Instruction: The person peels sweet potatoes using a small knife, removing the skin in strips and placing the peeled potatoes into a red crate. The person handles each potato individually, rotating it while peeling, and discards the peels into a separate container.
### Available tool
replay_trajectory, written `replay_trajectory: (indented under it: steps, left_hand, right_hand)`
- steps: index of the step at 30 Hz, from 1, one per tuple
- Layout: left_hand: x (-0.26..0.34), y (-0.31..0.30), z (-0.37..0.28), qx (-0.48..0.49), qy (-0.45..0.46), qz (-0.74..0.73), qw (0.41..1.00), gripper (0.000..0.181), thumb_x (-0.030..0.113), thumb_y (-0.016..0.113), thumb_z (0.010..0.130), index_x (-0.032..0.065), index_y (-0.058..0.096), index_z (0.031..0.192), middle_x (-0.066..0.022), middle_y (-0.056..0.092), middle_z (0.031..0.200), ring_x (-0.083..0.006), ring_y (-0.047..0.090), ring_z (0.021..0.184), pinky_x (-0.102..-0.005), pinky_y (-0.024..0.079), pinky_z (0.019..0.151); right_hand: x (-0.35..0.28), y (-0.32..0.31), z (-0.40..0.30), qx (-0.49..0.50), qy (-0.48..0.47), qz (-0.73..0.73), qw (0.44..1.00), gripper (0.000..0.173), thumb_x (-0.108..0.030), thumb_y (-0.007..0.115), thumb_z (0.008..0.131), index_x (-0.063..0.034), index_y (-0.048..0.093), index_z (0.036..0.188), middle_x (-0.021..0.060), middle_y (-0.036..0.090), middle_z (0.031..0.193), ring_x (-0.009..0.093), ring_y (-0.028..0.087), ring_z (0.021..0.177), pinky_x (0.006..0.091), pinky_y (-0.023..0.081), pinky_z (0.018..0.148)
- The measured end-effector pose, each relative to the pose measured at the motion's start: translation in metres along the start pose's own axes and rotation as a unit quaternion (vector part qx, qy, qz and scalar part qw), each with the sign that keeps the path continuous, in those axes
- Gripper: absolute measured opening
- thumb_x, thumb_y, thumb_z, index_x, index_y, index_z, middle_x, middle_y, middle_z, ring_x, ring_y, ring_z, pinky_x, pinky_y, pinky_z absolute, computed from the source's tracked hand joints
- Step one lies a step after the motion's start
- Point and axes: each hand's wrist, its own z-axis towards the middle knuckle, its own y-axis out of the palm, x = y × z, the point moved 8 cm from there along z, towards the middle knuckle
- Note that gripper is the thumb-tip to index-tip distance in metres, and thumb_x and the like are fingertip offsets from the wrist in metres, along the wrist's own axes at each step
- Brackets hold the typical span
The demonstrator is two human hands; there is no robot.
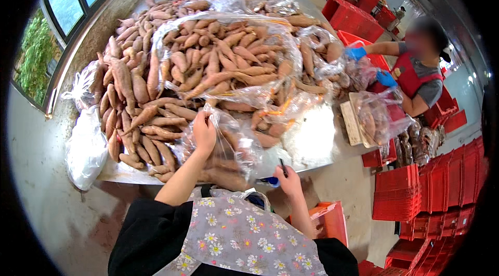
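My left hand (pixel 204 131) grips the gathered top of a clear plastic bag (pixel 230 135) at the near edge of the table. Sweet potatoes show blurred through the film, below and right of that hand. Lower and to the right, just past the table edge, my right hand (pixel 289 181) is closed around a small black object (pixel 283 167). Its exact kind is unclear. A blue piece (pixel 271 180) lies just left of the right hand; whether it belongs to the black object cannot be made out.
Loose sweet potatoes (pixel 156 120) and a large open bag (pixel 226 55) of them cover much of the table (pixel 128 176). A white sack (pixel 86 147) hangs at the left corner. On the right, a blue-gloved co-worker (pixel 413 69) handles bags near stacked red crates (pixel 397 194).
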Motion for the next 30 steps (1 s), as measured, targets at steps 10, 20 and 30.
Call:
replay_trajectory:
  steps: [10,20,30]
  left_hand:
    - [0.011,-0.099,0.065,-0.082,0.038,-0.031,0.995,0.010,-0.005,0.047,0.080,-0.0007,0.051,0.089,-0.0075,0.051,0.073,-0.0153,0.050,0.069,-0.0283,0.042,0.064]
    - [0.055,-0.072,0.119,-0.211,0.086,0.186,0.956,0.016,0.006,0.054,0.081,0.0019,0.053,0.097,-0.0169,0.056,0.078,-0.0365,0.056,0.076,-0.0442,0.044,0.065]
    - [0.114,0.163,0.197,-0.349,0.272,0.182,0.878,0.012,0.013,0.065,0.074,0.0026,0.064,0.080,-0.0168,0.063,0.079,-0.0347,0.060,0.078,-0.0439,0.047,0.069]
  right_hand:
    - [-0.086,0.083,0.015,0.091,0.007,-0.043,0.995,0.026,-0.025,0.064,0.080,-0.0018,0.062,0.091,0.0158,0.064,0.078,0.029,0.062,0.073,0.0372,0.048,0.067]
    - [-0.050,0.041,-0.024,0.113,0.075,-0.058,0.989,0.026,-0.023,0.063,0.082,-0.0019,0.062,0.097,0.0137,0.066,0.082,0.025,0.064,0.075,0.0344,0.049,0.068]
    - [-0.060,0.009,-0.033,0.241,0.116,0.035,0.963,0.023,-0.016,0.063,0.081,-0.0004,0.061,0.097,0.0083,0.061,0.074,0.014,0.059,0.068,0.0274,0.047,0.065]
